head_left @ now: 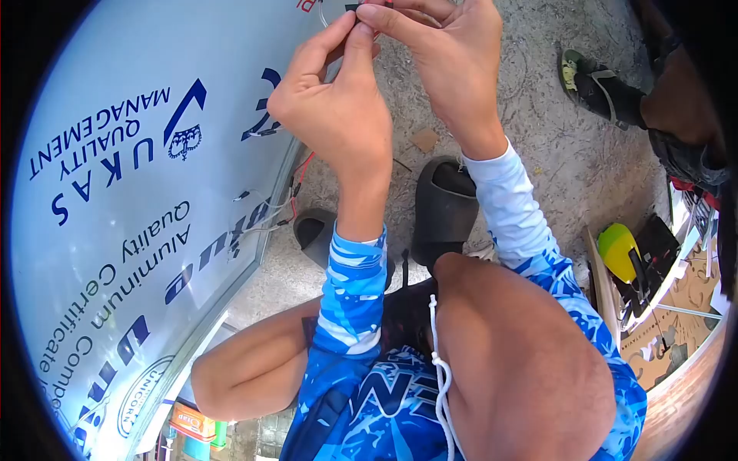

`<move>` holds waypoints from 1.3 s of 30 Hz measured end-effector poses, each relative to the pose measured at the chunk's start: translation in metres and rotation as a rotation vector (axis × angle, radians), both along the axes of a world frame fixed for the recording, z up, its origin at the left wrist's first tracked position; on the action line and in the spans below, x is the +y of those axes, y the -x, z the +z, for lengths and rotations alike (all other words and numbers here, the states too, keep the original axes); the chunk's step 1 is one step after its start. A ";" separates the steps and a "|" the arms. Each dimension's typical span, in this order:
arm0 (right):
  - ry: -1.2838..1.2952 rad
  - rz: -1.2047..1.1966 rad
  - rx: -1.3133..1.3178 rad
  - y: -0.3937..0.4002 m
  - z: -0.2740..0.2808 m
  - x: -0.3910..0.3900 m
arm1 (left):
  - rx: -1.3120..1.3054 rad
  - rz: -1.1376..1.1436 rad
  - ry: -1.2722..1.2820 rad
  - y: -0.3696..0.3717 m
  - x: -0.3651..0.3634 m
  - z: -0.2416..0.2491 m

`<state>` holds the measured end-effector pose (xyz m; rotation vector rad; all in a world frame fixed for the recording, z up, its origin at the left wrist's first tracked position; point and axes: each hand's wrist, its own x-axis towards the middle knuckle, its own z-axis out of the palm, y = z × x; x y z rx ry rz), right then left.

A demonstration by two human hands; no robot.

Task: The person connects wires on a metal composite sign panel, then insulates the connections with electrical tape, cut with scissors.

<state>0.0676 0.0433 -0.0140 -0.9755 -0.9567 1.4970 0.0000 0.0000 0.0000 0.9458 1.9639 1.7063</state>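
Observation:
My left hand and my right hand meet at the top of the head view, fingertips pinched together on a thin wire end that is mostly hidden by the fingers. Both arms wear blue patterned sleeves. Loose red, white and black wires hang at the edge of a large white aluminium composite panel printed with blue lettering, just below my left hand. My bare knees and black sandals are beneath the hands.
Rough concrete floor lies to the right. Another person's sandalled foot stands at the upper right. A yellow-green tool and cluttered items lie at the right edge. Small boxes sit at the lower left.

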 end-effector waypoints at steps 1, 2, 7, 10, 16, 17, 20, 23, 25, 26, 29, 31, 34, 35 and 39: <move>0.015 -0.001 0.064 0.000 0.000 0.000 | -0.117 -0.064 0.022 0.004 0.001 0.001; 0.031 -0.002 0.129 0.001 -0.001 0.001 | -0.233 -0.128 0.044 0.008 0.002 0.002; -0.075 0.043 0.193 -0.003 -0.022 0.009 | -0.296 -0.206 0.223 0.020 0.006 0.013; -0.112 0.060 0.144 -0.005 -0.029 0.010 | -0.453 -0.246 0.239 0.025 0.009 0.012; -0.034 0.120 0.198 -0.008 -0.017 0.007 | -0.717 -0.423 0.319 0.049 0.012 -0.001; 0.010 0.131 0.230 -0.007 -0.018 0.007 | -0.739 -0.452 0.335 0.049 0.012 -0.001; 0.023 0.179 0.268 -0.012 -0.020 0.009 | -0.774 -0.463 0.325 0.049 0.013 0.000; -0.062 0.172 0.145 -0.016 -0.006 0.011 | -0.848 -0.429 0.315 0.050 0.012 -0.001; -0.125 0.180 0.024 -0.017 -0.003 0.013 | -0.881 -0.442 0.279 0.052 0.011 -0.003; -0.189 0.191 -0.094 -0.017 -0.003 0.014 | -0.911 -0.452 0.240 0.053 0.010 -0.003; -0.165 0.160 0.074 -0.011 -0.010 0.009 | -0.928 -0.423 0.232 0.054 0.010 -0.002; -0.122 0.136 0.106 -0.007 -0.013 0.007 | -0.939 -0.438 0.229 0.058 0.009 -0.006; -0.056 0.106 0.191 -0.004 -0.021 0.003 | -0.932 -0.439 0.236 0.055 0.009 -0.003; -0.038 0.102 0.245 -0.003 -0.022 0.003 | -0.911 -0.426 0.241 0.054 0.008 -0.002; 0.019 0.076 0.241 -0.004 -0.018 0.003 | -0.891 -0.449 0.234 0.051 0.005 -0.006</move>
